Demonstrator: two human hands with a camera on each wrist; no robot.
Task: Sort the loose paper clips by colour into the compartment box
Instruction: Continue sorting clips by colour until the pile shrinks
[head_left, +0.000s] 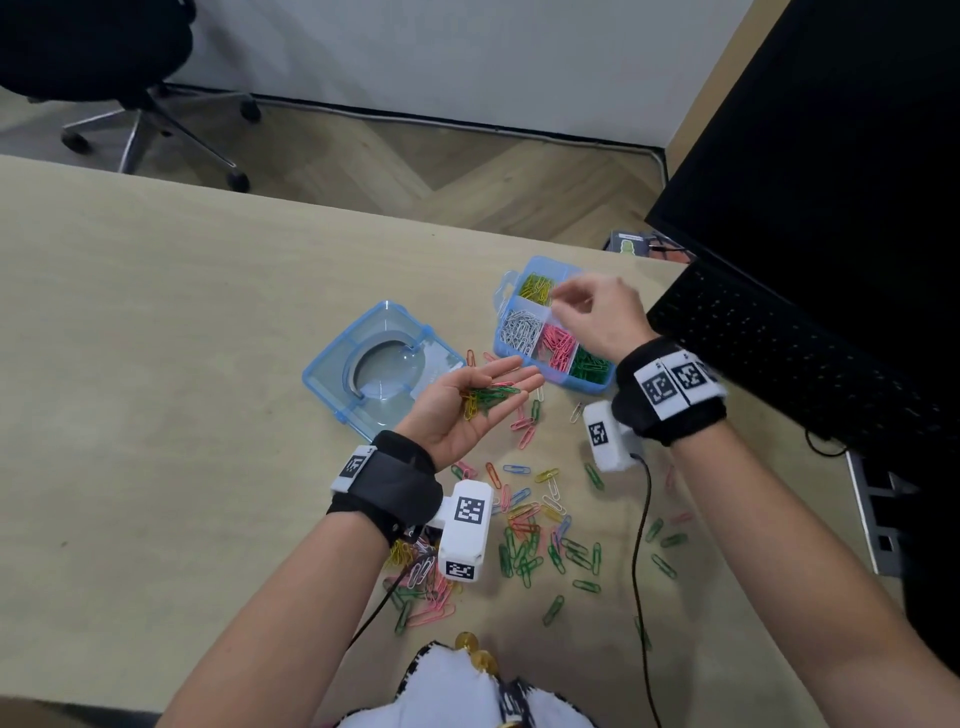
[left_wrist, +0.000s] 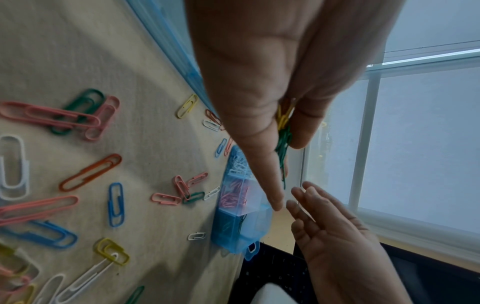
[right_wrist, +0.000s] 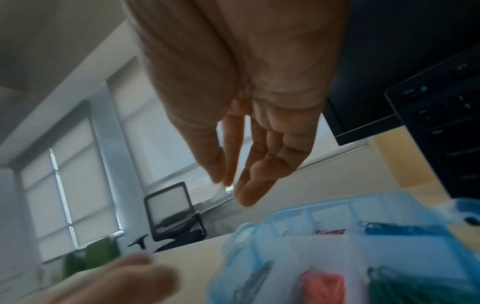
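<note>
My left hand (head_left: 483, 400) is held palm up over the table with its fingers straight. A small heap of green and yellow clips (head_left: 488, 397) lies in the palm; the left wrist view shows these clips (left_wrist: 283, 139) against the fingers. The blue compartment box (head_left: 571, 383) stands open just right of that hand, with yellow (head_left: 537, 287), white (head_left: 519, 330), pink (head_left: 557, 345) and green (head_left: 592, 366) clips in separate compartments. My right hand (head_left: 566, 306) hovers over the box's far half, fingers loose, with nothing visible in it. Loose mixed clips (head_left: 530, 525) lie scattered on the table near me.
The box's clear blue lid (head_left: 379, 364) lies left of the box. A black keyboard (head_left: 769, 332) and a dark screen (head_left: 831, 130) fill the right side. Two thin cables (head_left: 641, 519) run across the table near the clips. An office chair (head_left: 104, 78) stands beyond the table.
</note>
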